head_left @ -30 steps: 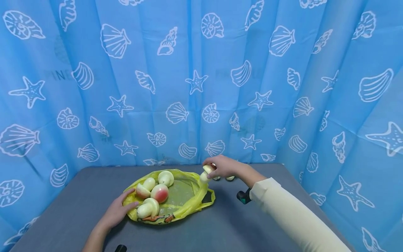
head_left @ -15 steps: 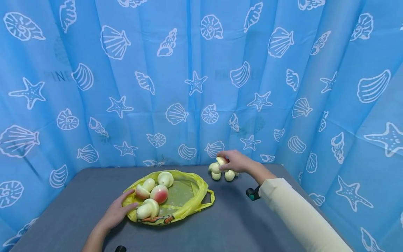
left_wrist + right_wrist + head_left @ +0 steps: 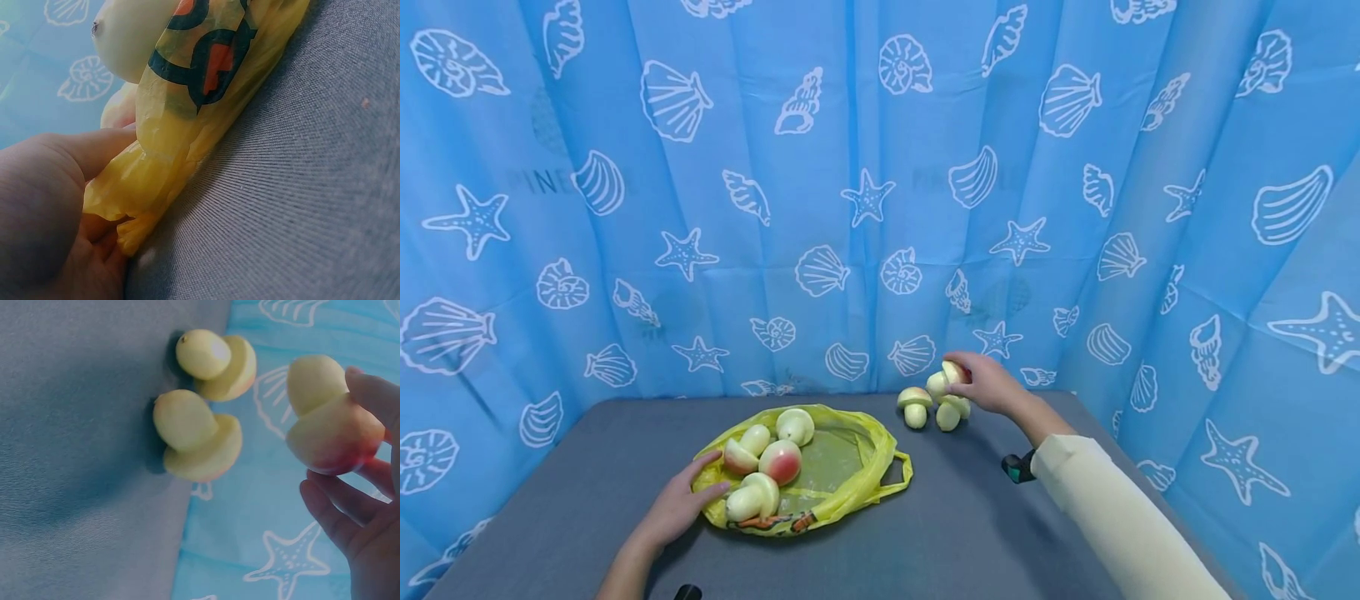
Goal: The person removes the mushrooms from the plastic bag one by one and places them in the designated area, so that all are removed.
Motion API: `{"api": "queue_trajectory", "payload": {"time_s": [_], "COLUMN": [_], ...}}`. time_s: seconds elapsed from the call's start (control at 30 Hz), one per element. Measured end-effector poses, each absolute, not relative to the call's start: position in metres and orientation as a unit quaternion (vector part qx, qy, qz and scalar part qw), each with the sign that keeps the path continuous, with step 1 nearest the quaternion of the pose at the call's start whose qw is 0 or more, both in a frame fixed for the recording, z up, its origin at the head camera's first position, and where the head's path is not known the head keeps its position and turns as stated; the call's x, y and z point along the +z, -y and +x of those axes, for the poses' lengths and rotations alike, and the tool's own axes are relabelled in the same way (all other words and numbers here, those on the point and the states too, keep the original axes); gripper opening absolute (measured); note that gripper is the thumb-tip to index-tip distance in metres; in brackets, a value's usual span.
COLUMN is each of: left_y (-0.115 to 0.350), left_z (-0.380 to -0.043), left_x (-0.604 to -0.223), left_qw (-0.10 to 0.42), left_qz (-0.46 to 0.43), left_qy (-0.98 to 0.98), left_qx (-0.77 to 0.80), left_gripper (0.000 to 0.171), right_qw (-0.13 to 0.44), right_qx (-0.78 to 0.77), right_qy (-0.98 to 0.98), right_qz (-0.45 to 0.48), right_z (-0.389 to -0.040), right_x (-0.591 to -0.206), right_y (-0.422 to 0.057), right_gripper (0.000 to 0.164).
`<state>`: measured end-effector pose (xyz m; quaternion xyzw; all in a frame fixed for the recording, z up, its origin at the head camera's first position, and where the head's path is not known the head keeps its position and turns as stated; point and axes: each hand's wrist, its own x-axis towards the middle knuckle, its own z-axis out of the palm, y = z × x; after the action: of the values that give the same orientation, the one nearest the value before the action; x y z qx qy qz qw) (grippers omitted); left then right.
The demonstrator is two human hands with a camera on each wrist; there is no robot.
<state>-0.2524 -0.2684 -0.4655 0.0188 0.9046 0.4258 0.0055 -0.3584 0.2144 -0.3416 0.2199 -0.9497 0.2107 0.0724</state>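
Observation:
My right hand (image 3: pixel 992 383) holds a mushroom (image 3: pixel 946 379) with a pale stem and a reddish cap, raised above the table at the back. In the right wrist view, thumb and fingers grip this mushroom by its cap (image 3: pixel 337 437). Close below it, two more mushrooms, one on the left (image 3: pixel 915 407) and one on the right (image 3: pixel 951 412), stand on the table. My left hand (image 3: pixel 676 504) pinches the left edge of a yellow plastic bag (image 3: pixel 857 492), thumb over the rim and fingers beneath. Inside the spread bag lie several similar mushrooms (image 3: pixel 780 462).
The grey table (image 3: pixel 880 558) reaches back to a blue curtain (image 3: pixel 865 317) with white shell and starfish prints. A loop handle (image 3: pixel 904 475) of the bag sticks out to the right. Dark wrist-worn gear (image 3: pixel 1018 468) shows below the right wrist.
My right hand has carried the mushroom rightward from the bag's right rim to over the two mushrooms at the back. My left hand and the bag have stayed in place.

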Motion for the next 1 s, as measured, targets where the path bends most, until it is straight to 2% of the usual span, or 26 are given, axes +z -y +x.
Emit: {"api": "queue_trajectory", "payload": {"time_s": [0.4, 1.0], "left_y": [0.268, 0.269], "left_z": [-0.256, -0.254], "left_x": [-0.468, -0.466], "left_qw": [0.007, 0.003], "left_qz": [0.018, 0.018], "left_qy": [-0.906, -0.907], "left_qx": [0.424, 0.422], "left_gripper": [0.073, 0.072], "right_qw": [0.151, 0.141], "right_qx": [0.251, 0.276], "right_qy": [0.939, 0.941], "right_qz": [0.179, 0.134], "right_z": [-0.365, -0.364], "right_x": [-0.37, -0.395], "right_y": [-0.24, -0.273], "right_gripper": [0.055, 0.054]}}
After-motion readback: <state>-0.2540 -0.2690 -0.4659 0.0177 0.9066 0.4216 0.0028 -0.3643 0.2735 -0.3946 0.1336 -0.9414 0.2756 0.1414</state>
